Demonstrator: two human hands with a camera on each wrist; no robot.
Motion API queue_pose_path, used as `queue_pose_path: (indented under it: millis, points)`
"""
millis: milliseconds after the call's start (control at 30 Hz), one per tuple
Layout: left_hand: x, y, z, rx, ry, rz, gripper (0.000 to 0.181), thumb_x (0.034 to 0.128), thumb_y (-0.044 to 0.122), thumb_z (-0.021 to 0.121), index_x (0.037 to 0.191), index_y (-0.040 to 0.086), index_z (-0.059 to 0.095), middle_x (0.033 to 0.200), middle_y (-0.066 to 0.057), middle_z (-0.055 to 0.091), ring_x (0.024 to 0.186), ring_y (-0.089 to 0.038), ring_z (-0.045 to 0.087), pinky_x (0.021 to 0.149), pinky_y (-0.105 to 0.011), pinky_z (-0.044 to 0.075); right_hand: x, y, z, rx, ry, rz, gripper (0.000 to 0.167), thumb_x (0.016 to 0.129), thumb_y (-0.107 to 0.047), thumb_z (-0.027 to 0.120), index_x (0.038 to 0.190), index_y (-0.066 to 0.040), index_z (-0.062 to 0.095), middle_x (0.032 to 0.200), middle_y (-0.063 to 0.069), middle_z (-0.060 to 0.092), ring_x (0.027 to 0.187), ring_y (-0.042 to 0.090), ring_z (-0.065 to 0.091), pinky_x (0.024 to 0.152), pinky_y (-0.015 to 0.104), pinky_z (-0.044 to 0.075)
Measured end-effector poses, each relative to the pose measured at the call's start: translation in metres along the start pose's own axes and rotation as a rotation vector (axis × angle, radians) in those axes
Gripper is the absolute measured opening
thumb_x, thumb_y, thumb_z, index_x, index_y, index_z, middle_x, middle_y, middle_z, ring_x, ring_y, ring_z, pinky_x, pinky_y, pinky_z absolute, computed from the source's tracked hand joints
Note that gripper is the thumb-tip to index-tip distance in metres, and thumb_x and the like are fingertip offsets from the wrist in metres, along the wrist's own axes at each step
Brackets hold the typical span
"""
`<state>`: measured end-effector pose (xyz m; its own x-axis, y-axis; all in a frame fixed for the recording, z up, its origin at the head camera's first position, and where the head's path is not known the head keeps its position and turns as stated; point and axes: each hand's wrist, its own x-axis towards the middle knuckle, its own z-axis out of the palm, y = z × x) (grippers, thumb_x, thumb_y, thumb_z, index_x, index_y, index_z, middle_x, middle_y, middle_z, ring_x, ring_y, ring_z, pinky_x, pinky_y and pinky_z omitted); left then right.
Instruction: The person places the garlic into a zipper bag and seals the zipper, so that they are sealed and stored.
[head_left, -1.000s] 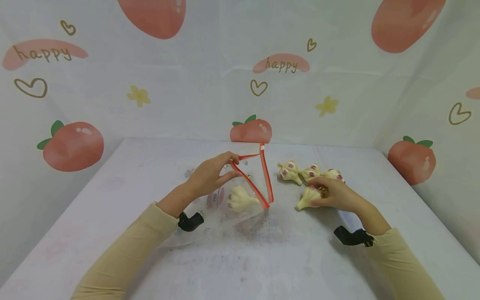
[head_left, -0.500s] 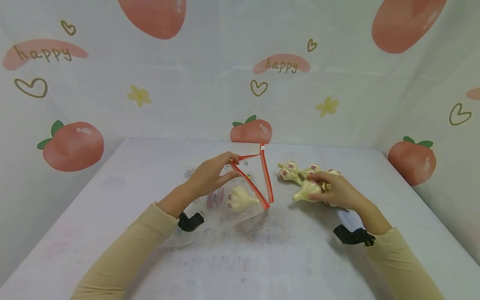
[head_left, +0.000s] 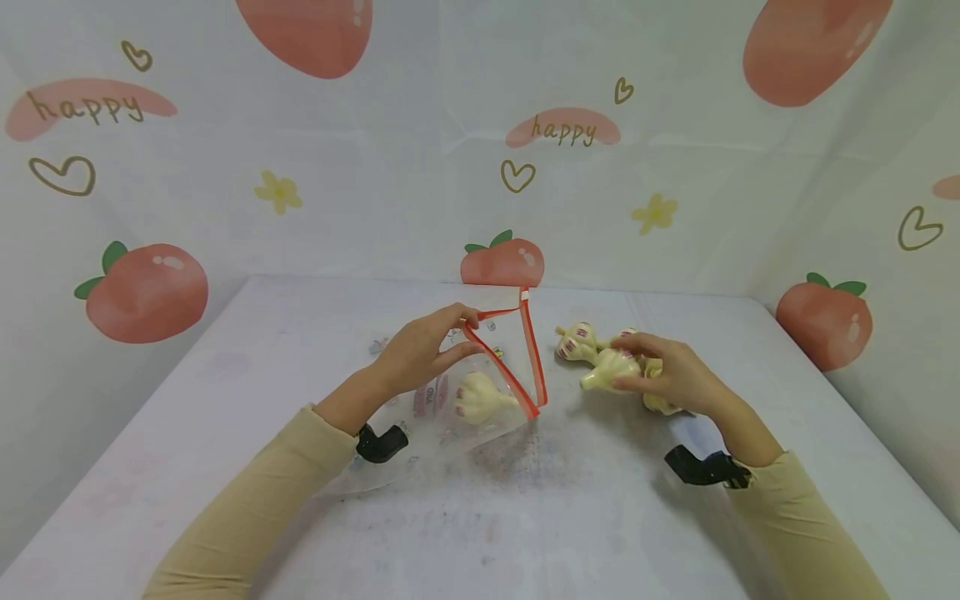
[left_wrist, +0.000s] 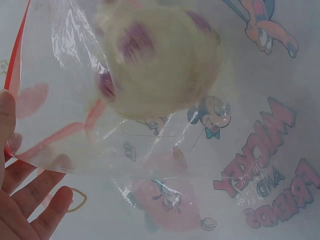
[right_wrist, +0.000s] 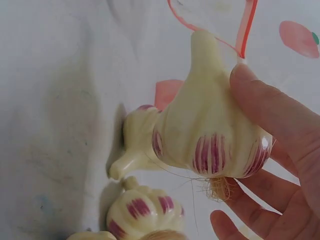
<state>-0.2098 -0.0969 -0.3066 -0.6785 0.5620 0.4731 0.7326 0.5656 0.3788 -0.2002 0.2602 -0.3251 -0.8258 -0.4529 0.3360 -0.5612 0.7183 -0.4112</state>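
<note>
With thumb and fingers, my left hand [head_left: 423,350] pinches the red-edged rim of a clear zip bag [head_left: 442,442], holding its mouth apart. Inside the bag lies one garlic bulb [head_left: 478,398], its stem towards the opening; the left wrist view shows the bulb [left_wrist: 165,65] through the printed plastic. My right hand [head_left: 678,379] grips another garlic bulb [head_left: 611,369] above the table, stem pointing at the bag. In the right wrist view, the thumb lies along this purple-striped bulb [right_wrist: 210,115] and its fingers are behind it.
Behind and below the right hand, more garlic bulbs lie on the table, among them a left one [head_left: 577,342] and a near one [head_left: 660,398], partly hidden. A white printed cloth [head_left: 390,208] stands behind the table [head_left: 480,542].
My right hand has lifted its garlic bulb off the table and shifted it slightly up and left, uncovering another bulb below. The left hand and bag have stayed still.
</note>
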Motion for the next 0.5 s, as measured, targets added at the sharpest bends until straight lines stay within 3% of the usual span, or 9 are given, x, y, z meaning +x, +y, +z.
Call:
queue_pose_path:
  millis: [200,367,500]
  points:
    - [0.0001,-0.0004,0.0000,-0.003,0.001,0.013,0.035,0.0863,0.021,0.066,0.113,0.003,0.053,0.105,-0.007,0.063,0.104,-0.025,0.065,0.083,-0.040,0.053,0.0033,-0.0042,-0.0009,0.023,0.044,-0.029,0.046,0.073,-0.014,0.079,0.115,-0.005,0.062,0.111,0.010,0.067,0.095,0.010,0.061,0.084,0.022,0.049]
    - [0.0000,-0.0008,0.0004,-0.003,0.004,0.010,0.035,0.0868,0.021,0.066,0.113,0.003,0.053,0.105,-0.007,0.063,0.103,-0.025,0.065,0.083,-0.040,0.053,0.0058,-0.0066,-0.0008,0.071,0.075,-0.033,0.045,0.073,-0.010,0.079,0.114,-0.003,0.062,0.108,0.012,0.068,0.094,-0.007,0.054,0.083,0.033,0.054]
    - [-0.0001,-0.0004,0.0005,0.000,0.011,0.015,0.034,0.0864,0.021,0.066,0.113,0.003,0.053,0.104,-0.006,0.064,0.103,-0.024,0.065,0.083,-0.038,0.053,0.0067,-0.0085,-0.0018,0.090,0.081,-0.007,0.046,0.073,-0.011,0.079,0.115,-0.002,0.061,0.109,0.013,0.067,0.094,-0.016,0.049,0.083,0.027,0.054]
